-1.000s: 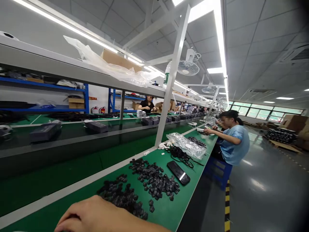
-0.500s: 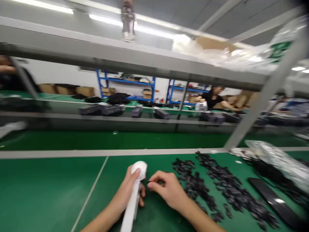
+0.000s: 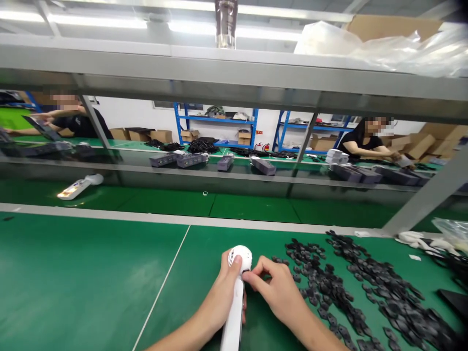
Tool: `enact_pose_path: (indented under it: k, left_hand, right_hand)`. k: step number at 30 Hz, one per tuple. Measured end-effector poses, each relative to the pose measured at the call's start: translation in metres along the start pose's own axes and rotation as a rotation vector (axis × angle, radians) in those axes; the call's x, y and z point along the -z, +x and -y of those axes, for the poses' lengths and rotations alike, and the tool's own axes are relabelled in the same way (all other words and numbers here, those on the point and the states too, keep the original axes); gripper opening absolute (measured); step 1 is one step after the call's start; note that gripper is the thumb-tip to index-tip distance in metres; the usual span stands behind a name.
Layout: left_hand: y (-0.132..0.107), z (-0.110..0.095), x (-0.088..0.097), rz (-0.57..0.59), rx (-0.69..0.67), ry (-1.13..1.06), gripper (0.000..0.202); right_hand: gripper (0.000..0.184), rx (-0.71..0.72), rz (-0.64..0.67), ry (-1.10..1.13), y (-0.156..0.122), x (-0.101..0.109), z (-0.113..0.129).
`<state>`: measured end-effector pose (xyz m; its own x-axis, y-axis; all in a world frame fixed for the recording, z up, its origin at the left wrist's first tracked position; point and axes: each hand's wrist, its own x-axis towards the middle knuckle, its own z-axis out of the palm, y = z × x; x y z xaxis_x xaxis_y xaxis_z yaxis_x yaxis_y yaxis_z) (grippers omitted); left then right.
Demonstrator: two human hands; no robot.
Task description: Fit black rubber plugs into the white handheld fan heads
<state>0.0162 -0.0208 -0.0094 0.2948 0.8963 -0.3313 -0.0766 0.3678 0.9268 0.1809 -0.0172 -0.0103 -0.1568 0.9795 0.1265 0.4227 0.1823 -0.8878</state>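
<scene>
My left hand [image 3: 221, 297] is wrapped round a white handheld device [image 3: 236, 292] with a round head, held upright over the green bench [image 3: 91, 273]; the thumb rests on the head. My right hand [image 3: 278, 287] pinches at the side of that head with fingertips closed; whatever small thing sits between them is hidden. Just to the right lies a spread of several small black parts [image 3: 347, 287].
Another white device [image 3: 78, 186] lies on the green conveyor strip at the left. Dark boxes [image 3: 190, 159] ride the belt behind. Two people work on the far side, a black sleeve [image 3: 84, 124] at left, another [image 3: 353, 141] at right. A shelf beam [image 3: 234, 70] hangs overhead.
The view has swung from down the line to the bench in front. My left hand now holds the white device, and my right hand has closed in on its head.
</scene>
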Motion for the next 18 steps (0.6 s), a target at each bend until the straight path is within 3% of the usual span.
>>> enact_pose_path:
  k: [5, 11, 12, 14, 15, 18]
  left_hand:
    - [0.001, 0.0, -0.004, -0.065, 0.028, 0.034, 0.074]
    - [0.003, 0.001, -0.001, -0.038, 0.001, 0.025, 0.072]
    - [0.003, 0.001, 0.0, -0.009, -0.003, 0.019, 0.072]
    - [0.003, 0.002, 0.003, 0.047, -0.005, 0.018, 0.07]
    - [0.003, 0.003, 0.004, 0.067, -0.001, 0.022, 0.07]
    - [0.003, 0.003, 0.005, 0.088, 0.01, 0.031, 0.071]
  right_hand:
    - [0.036, 0.02, -0.02, -0.142, 0.0, -0.004, -0.008]
    - [0.022, 0.006, -0.036, -0.172, 0.005, 0.002, -0.007]
    - [0.027, -0.008, -0.03, -0.116, 0.006, 0.005, -0.005]
    - [0.065, 0.0, 0.033, 0.012, 0.006, 0.01, -0.001]
    - [0.075, 0.021, 0.079, 0.06, 0.006, 0.011, 0.001]
    - [0.068, 0.086, 0.162, 0.105, 0.004, 0.011, 0.004]
